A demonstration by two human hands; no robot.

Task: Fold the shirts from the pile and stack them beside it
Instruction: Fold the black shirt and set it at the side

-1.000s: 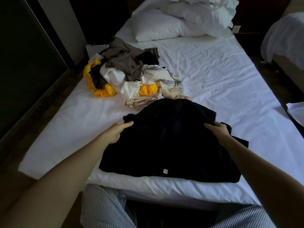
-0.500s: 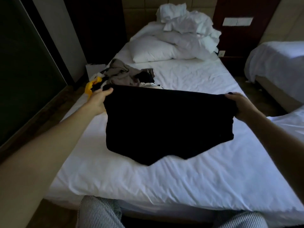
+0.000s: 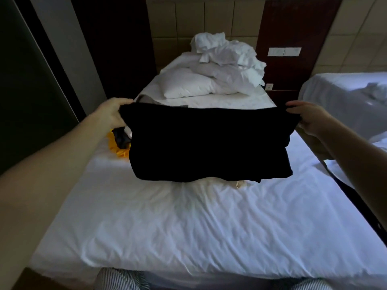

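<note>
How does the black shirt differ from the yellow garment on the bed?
The black shirt is held up above the bed by the left hand and the right hand; the yellow garment lies on it. The black shirt is spread wide; the yellow garment is crumpled and partly hidden. Both are plain-coloured clothing.

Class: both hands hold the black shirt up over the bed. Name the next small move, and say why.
Probably lower the black shirt flat onto the bed: left hand and right hand grip its top corners, and it hangs unsupported.
</note>
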